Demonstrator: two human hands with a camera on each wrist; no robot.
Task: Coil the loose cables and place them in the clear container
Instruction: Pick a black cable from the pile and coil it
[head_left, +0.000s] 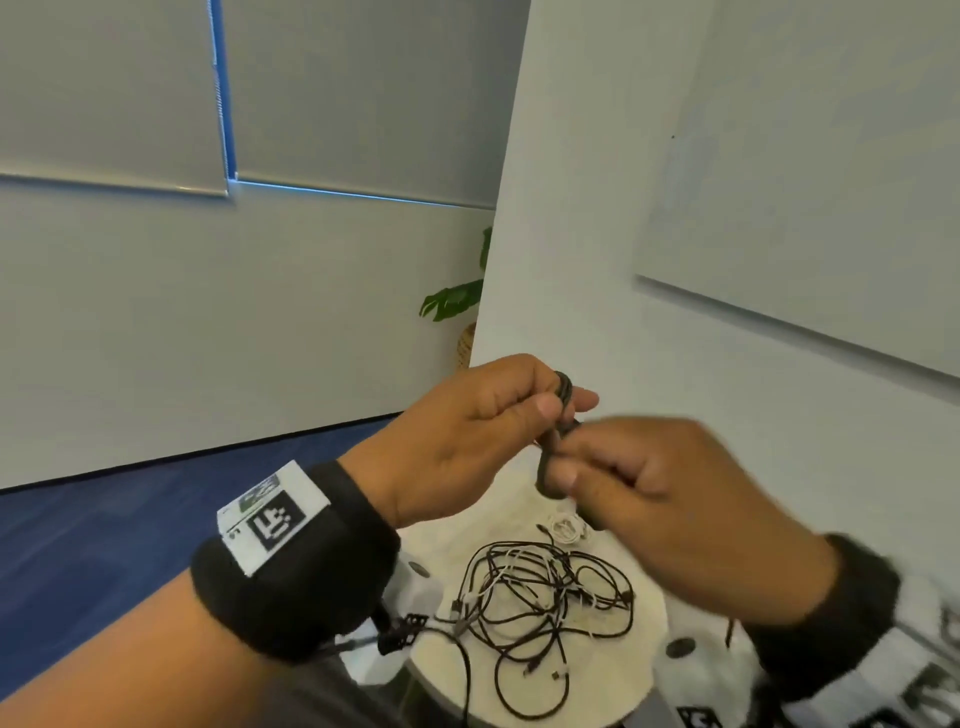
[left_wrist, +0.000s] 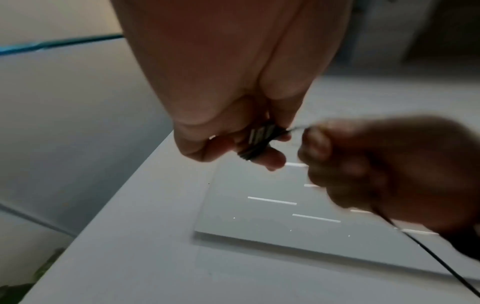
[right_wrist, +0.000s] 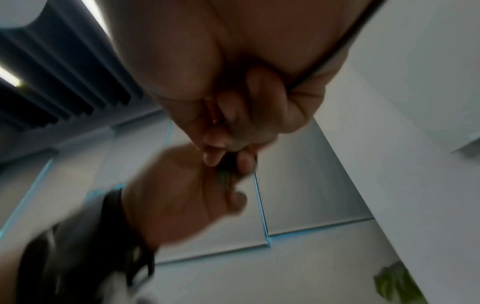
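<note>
Item: room. At far left we log grey roller blinds (head_left: 114, 93) with a blue-lit gap between them, a pale wall below, and blue carpet (head_left: 104, 525) along its foot. A green-leaved plant (head_left: 457, 299) in a woven pot shows past the wall corner. To the right, a white wall bears a pale board (head_left: 810, 182).

Item: left hand (head_left: 467, 431), raised, black wrist strap with a printed marker. We find its thumb and fingers pinched on a small black cable coil (head_left: 558, 415).

Item: right hand (head_left: 675, 504), blurred, just beside the left. We note its fingers curled on the same black cable; a loose strand runs back past the wrist.

Item: desk (head_left: 524, 499), round, white, below both hands. We count on it a tangled pile of black and white cables (head_left: 545, 597) and, beyond that, a small white cable bundle (head_left: 566, 527).
</note>
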